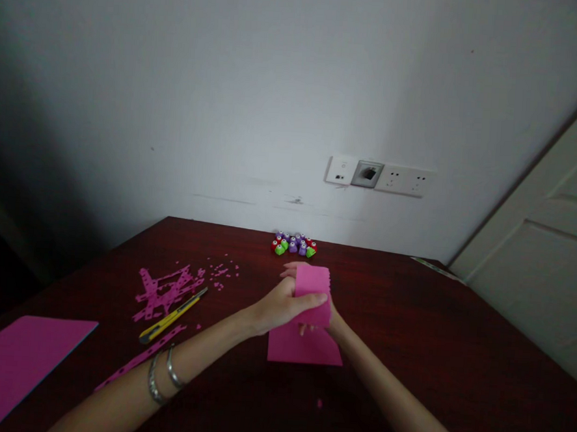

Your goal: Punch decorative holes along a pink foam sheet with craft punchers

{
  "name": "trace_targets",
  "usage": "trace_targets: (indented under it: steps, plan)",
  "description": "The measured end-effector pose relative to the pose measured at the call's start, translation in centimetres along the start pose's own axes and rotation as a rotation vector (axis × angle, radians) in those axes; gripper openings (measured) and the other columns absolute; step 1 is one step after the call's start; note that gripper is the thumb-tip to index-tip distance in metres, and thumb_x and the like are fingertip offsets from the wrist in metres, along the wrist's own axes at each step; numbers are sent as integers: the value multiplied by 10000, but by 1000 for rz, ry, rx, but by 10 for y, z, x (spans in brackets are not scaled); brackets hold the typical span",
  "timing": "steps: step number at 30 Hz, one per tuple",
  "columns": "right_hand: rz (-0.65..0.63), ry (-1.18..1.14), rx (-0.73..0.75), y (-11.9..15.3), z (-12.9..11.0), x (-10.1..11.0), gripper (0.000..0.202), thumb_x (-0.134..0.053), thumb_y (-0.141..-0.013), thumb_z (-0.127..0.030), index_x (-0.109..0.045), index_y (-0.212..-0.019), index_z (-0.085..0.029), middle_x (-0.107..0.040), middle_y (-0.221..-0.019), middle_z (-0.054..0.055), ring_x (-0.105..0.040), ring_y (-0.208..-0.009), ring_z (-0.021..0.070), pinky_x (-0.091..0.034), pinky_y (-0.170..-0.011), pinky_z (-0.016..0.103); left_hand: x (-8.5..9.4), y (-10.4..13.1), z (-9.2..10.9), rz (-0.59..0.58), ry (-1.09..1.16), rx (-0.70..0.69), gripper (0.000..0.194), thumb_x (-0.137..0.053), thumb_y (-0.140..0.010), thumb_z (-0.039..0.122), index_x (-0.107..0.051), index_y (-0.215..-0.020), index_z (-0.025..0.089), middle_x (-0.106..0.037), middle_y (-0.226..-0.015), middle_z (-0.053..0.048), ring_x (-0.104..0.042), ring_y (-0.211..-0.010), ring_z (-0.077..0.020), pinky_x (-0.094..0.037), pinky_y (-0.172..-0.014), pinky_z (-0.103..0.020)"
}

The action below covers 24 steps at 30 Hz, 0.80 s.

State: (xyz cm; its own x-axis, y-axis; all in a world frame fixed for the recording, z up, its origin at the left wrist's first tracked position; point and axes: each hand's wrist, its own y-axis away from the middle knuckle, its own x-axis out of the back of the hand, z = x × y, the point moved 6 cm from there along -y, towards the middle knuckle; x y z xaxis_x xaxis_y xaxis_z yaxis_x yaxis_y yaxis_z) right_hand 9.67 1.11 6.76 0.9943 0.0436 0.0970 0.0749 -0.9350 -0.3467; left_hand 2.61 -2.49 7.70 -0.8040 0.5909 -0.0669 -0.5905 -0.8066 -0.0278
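Observation:
My left hand [276,303] is closed on a small pink sheet [312,279], its thumb lying across the front. The sheet's upper right edge is wavy. My right hand [332,313] is behind the sheet, touching its right side and mostly hidden. Fingertips show past the sheet's upper left and below it; I cannot tell which hand each belongs to. Under the hands a flat pink piece [304,352] shows over the dark table; whether it joins the held sheet is unclear.
On the left lie a yellow utility knife [172,316], punched pink scraps [159,293], a long pink strip [135,362] and a larger pink sheet [20,362]. Small red, green and purple pieces [294,244] cluster near the wall. Sockets [398,179] are on the wall.

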Motion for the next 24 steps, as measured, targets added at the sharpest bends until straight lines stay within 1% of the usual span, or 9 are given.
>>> trace_targets:
  steps: [3, 5, 7, 11, 14, 17, 19, 22, 24]
  plan:
    - [116, -47, -32, 13, 2, 51, 248, -574, -752, -347, -636, -932, -188, -684, -820, 37, -629, -701, 151, -515, -601, 264, 1, -5, -10, -70, -5, 17, 380, -597, -739, 463, -564, -776, 87, -558, -570, -10, -502, -444, -86, -412, -416, -201]
    - [148, -178, -108, 25, 2, 70, 284, -613, -744, -344, -612, -992, -207, -690, -845, 39, -637, -704, 152, -516, -580, 264, 3, -7, -20, -75, -27, 48, 394, -584, -744, 480, -568, -788, 89, -556, -564, -5, -499, -444, -88, -414, -420, -204]
    - [100, -196, -139, 35, -1, 73, 319, -650, -722, -333, -612, -1015, -212, -694, -901, 55, -647, -767, 173, -530, -618, 291, 4, -10, -32, -78, -56, 91, 406, -582, -743, 486, -578, -833, 91, -560, -575, -1, -500, -453, -89, -419, -439, -210]
    - [70, -74, -135, 46, -4, 66, 219, -730, -634, -291, -682, -824, -192, -702, -845, 40, -645, -769, 171, -531, -664, 285, 3, -15, -52, -134, -101, 86, 384, -584, -756, 449, -576, -981, 138, -590, -703, 2, -531, -562, -89, -440, -552, -220]
    - [60, -41, -123, 46, 4, 59, 170, -730, -638, -274, -691, -779, -187, -695, -776, 21, -629, -693, 143, -517, -631, 257, 2, -17, -54, -162, -160, 4, 297, -568, -783, 392, -593, -951, 149, -602, -798, -4, -542, -690, -94, -433, -667, -227]
    - [67, -49, -149, 45, 15, 59, 136, -722, -652, -279, -684, -741, -182, -670, -677, -4, -590, -576, 111, -485, -537, 224, 4, -17, -52, -187, -230, -18, 280, -571, -783, 380, -601, -909, 132, -608, -820, -17, -544, -729, -107, -424, -685, -230]
    - [83, -51, -154, 46, 19, 61, 144, -725, -650, -286, -684, -743, -183, -667, -667, -7, -582, -565, 107, -480, -534, 222, 13, -18, -47, -86, -235, -64, 325, -596, -763, 384, -578, -965, 129, -613, -827, -28, -557, -738, -122, -430, -675, -235]
    - [95, -39, -163, 50, 22, 63, 195, -724, -651, -298, -690, -808, -188, -690, -738, 16, -611, -642, 133, -503, -603, 249, 32, -16, -35, 160, -229, -189, 452, -625, -746, 350, -492, -1132, 157, -620, -818, -24, -578, -766, -136, -440, -701, -244]
    - [102, -14, -170, 52, 22, 64, 211, -719, -656, -304, -692, -832, -191, -696, -767, 25, -620, -670, 146, -510, -627, 263, 37, -15, -30, 211, -274, -235, 429, -621, -751, 320, -508, -1134, 165, -632, -796, -21, -588, -761, -136, -444, -714, -245]
